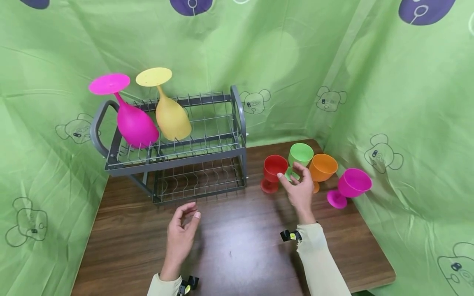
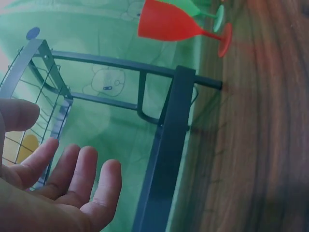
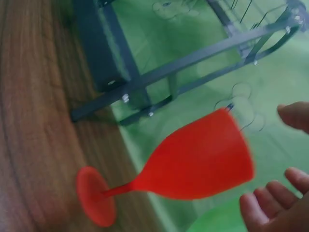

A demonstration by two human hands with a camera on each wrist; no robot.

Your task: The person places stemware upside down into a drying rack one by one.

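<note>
Red goblet (image 1: 275, 167) stands upright on the table (image 1: 237, 250), right of the rack (image 1: 192, 157) and just ahead of the right hand (image 1: 300, 193). Nearest the person, the left hand has fingers loosely bent, thumb apart, with nothing held; left hand (image 1: 180, 234) position: above the table. Right hand: thumb and fingers well parted, nothing gripped; whether it touches the green goblet (image 1: 300, 153) cannot be told. Hazard: a sideways sweep could topple a goblet, since the orange goblet (image 1: 323, 168) also stands close and each bowl sits high on a narrow stem. Materials: table, brown wood grain; goblets, smooth, apparently plastic, with rounded bowls and disc feet; rack, dark bars with thin wire tiers; farthest, the curtain (image 1: 222, 53), creased green fabric.
</note>
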